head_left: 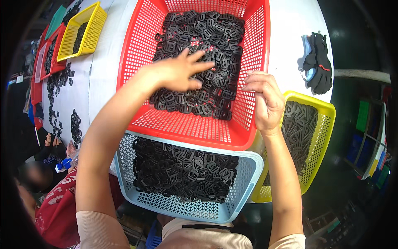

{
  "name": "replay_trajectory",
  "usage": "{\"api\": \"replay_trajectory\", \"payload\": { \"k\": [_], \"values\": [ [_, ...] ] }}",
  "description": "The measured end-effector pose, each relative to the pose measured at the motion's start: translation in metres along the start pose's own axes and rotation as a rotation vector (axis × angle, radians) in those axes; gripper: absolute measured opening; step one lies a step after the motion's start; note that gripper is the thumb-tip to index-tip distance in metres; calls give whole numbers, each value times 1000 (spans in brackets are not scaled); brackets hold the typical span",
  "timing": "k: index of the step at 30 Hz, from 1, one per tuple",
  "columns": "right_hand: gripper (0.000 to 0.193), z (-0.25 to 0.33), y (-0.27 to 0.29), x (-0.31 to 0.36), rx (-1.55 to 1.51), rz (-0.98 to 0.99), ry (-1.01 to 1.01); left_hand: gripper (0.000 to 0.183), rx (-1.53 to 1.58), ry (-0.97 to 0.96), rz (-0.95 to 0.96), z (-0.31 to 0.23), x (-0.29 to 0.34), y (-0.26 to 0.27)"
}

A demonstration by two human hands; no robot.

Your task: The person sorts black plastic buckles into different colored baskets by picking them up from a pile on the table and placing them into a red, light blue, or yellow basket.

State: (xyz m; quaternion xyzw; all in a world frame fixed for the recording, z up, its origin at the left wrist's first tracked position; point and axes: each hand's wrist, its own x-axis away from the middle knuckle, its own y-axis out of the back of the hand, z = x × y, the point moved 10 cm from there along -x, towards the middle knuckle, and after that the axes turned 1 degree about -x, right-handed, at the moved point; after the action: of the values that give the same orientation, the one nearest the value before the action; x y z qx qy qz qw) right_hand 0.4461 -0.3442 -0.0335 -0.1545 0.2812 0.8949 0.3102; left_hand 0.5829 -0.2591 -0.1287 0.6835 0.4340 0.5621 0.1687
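Your left hand: fingers spread flat, released, resting on black plastic buckles in the red basket. Your right hand: fingers curled over the basket's right wall; whether they grasp anything, cannot tell. Blue basket nearer you.

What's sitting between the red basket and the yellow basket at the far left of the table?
In the head view, only a bare strip of white table separates the red basket from the yellow basket; nothing lies on it.
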Motion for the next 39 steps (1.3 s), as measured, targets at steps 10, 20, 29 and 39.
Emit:
{"api": "replay_trajectory", "payload": {
  "k": [10,20,29,39],
  "values": [
    [21,2,0,-2,-23,-14,13,58,32,99,-726,98,-56,82],
    [21,3,-1,-2,-43,-21,19,67,-161,402,-217,51,-38,43],
    [20,6,-2,-4,-54,-22,7,76,-88,138,-362,18,-81,34],
    [20,9,-2,-5,-45,-25,19,63,57,6,-733,19,-57,61]
  ]
}}
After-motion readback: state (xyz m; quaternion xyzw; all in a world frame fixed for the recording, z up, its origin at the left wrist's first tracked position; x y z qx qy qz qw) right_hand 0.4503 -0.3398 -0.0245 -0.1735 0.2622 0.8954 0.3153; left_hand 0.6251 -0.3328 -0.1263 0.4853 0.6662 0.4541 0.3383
